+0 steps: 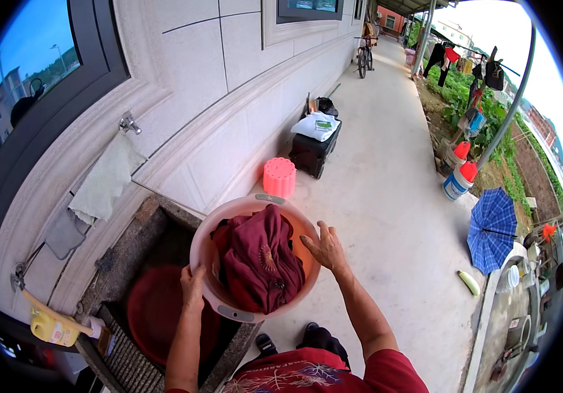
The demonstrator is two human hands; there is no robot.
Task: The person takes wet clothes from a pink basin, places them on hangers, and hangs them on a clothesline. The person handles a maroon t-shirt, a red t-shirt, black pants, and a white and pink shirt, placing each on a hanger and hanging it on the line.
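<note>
A pale pink plastic basin (198,252) is in front of me, partly over the stone wash sink. Inside it lies a heap of dark red cloth (262,259) with a small printed pattern. My left hand (193,288) grips the basin's left rim, its fingers partly hidden. Beside the right rim is my right hand (326,247), fingers apart and nothing in it; its thumb comes close to the rim, and I cannot tell whether it touches.
A dark red tub (154,308) sits in the stone sink (141,219). Beyond the basin stand a pink stool (279,177) and a black box (317,147) by the wall. A yellow bottle (52,329) is at left, a blue umbrella (491,229) and green gourd (469,283) at right.
</note>
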